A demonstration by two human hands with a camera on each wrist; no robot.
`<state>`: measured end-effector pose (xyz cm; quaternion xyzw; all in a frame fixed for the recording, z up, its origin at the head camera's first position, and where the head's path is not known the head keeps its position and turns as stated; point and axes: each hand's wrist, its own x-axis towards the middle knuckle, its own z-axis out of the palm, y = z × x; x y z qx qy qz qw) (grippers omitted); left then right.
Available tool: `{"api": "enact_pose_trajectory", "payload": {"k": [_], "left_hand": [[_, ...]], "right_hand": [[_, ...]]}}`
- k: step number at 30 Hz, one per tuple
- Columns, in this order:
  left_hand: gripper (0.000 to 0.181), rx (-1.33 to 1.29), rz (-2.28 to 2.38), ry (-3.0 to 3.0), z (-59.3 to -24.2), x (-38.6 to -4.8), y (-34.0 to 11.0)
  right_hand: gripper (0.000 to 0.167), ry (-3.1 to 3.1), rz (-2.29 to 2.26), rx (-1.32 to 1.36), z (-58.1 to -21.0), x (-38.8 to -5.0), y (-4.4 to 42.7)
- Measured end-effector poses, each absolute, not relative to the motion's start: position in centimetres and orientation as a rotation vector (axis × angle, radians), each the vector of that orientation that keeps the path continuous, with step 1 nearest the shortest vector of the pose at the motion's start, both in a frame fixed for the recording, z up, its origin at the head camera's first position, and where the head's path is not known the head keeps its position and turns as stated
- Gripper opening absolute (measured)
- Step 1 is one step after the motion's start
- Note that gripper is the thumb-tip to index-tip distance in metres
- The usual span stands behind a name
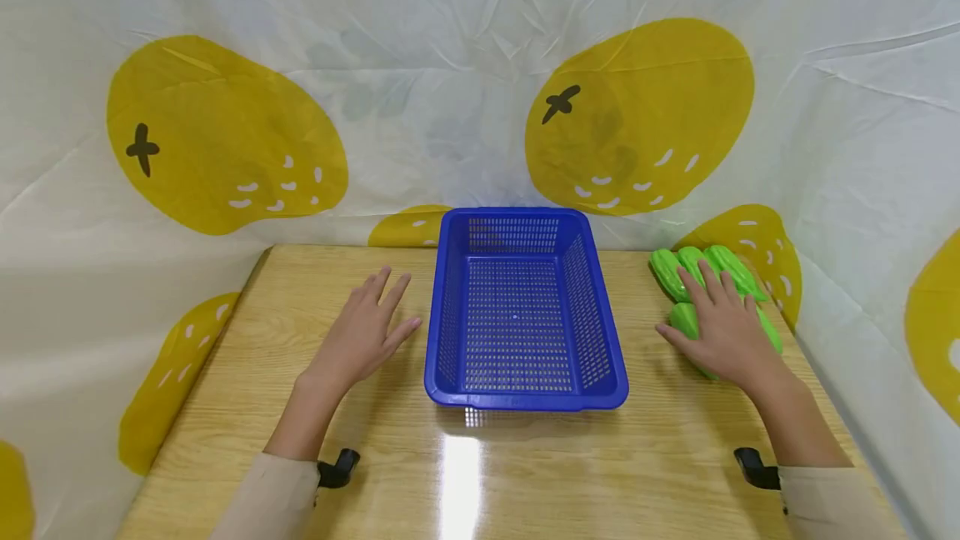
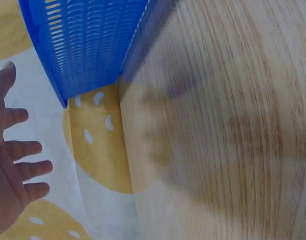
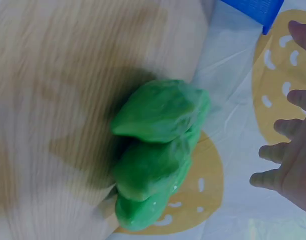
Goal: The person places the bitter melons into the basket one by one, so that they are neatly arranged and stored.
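A blue plastic basket (image 1: 525, 400) with perforated walls and floor stands in the middle of the wooden table. Left of it my left hand (image 1: 360, 332) hovers with fingers spread, holding nothing. In the left wrist view that hand (image 2: 12, 165) is apart from the basket's side (image 2: 87, 50). Several glossy, bright green, ridged pieces like artificial vegetables (image 1: 667, 273) lie at the table's back right. My right hand (image 1: 723, 332) is above the nearer ones and partly hides them. The right wrist view shows its straight fingers apart from the green pieces (image 3: 158, 110).
The wooden table (image 1: 330, 273) meets a white cloth (image 1: 420, 123) with yellow fruit prints at the back and sides. A black strap piece (image 1: 339, 469) sits at the left wrist, another (image 1: 757, 469) at the right. Light glares on the table front.
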<state>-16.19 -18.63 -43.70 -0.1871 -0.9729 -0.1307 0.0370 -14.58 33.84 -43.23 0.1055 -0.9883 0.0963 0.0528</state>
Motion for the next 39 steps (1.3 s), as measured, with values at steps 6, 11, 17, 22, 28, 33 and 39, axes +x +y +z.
{"api": "enact_pose_trajectory", "payload": {"k": [6,11,17,22,28,33,39], "left_hand": [[0.072,-0.611,-0.595,-2.964,-43.7,-16.5,-18.0],[0.072,-0.639,-0.665,-2.948,-43.9,-16.8,-17.4],[0.073,-0.654,-0.74,-2.937,-44.3,-16.9,-16.9],[0.072,-0.655,-0.846,-2.906,-44.7,-17.2,-16.6],[0.068,-0.663,-1.051,-2.851,-45.0,-17.7,-16.3],[0.065,-0.629,-1.243,-2.809,-45.0,-17.8,-15.9],[0.062,-0.602,-1.421,-2.771,-45.0,-17.8,-15.5]], "right_hand": [[0.099,-2.996,0.362,0.33,-43.7,-14.5,34.8],[0.1,-3.0,0.436,0.344,-44.0,-14.7,35.4],[0.1,-3.034,0.572,0.325,-44.6,-14.6,36.0],[0.1,-3.032,0.658,0.306,-45.3,-14.6,36.6],[0.1,-3.077,0.723,0.25,-45.6,-14.7,36.6],[0.098,-3.112,0.705,0.2,-45.8,-14.9,36.6],[0.095,-3.137,0.62,0.142,-46.2,-15.0,36.5]]}}
